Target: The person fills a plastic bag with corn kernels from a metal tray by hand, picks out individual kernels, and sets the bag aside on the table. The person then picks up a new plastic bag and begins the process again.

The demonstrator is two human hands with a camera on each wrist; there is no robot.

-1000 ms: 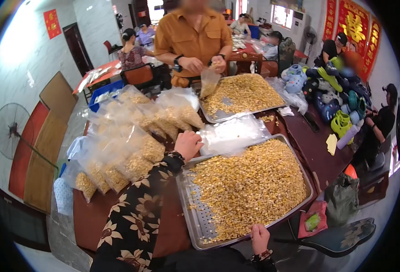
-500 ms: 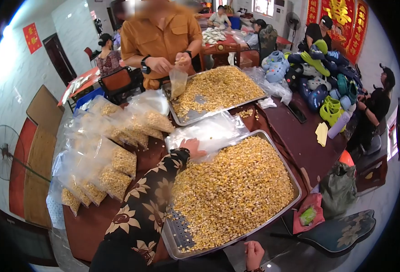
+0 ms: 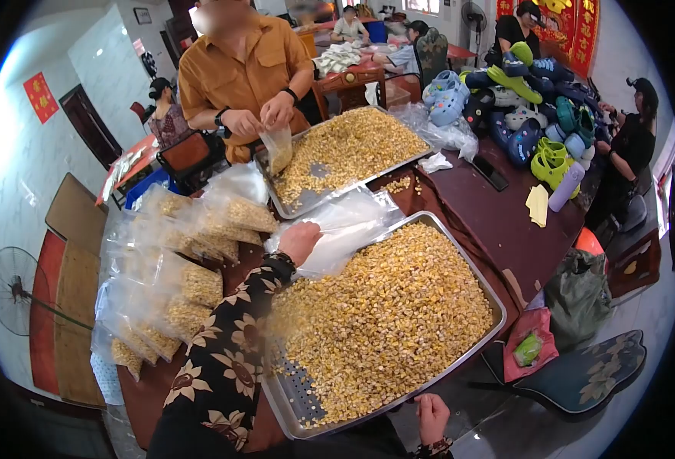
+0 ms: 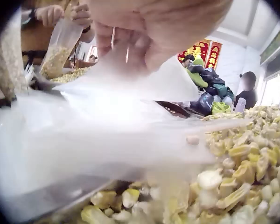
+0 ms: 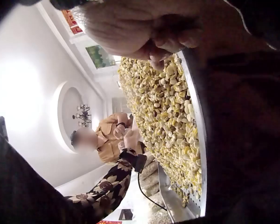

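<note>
My left hand (image 3: 299, 243) pinches a clear plastic bag (image 4: 98, 121) at the near left of a flat stack of such bags (image 3: 356, 218). In the left wrist view the thin plastic hangs blurred below the fingers. Just in front of me, a metal tray (image 3: 498, 325) with small holes in its bottom holds a heap of yellow corn kernels (image 3: 387, 314). The stack overlaps the tray's far rim. Beside the tray's near edge, my right hand (image 3: 433, 419) hangs with fingers loosely curled, holding nothing.
Filled bags of corn (image 3: 200, 283) stand in rows on the left. Across the table, a person in an orange shirt (image 3: 246, 69) holds a bag beside a second corn tray (image 3: 353, 153). Clog shoes (image 3: 521, 122), a phone (image 3: 490, 173) and a purple bottle (image 3: 566, 187) lie right.
My left hand moved from beside the filled bags onto the stack of empty bags and drew one up. The right hand left the tray's near rim. The view shifted.
</note>
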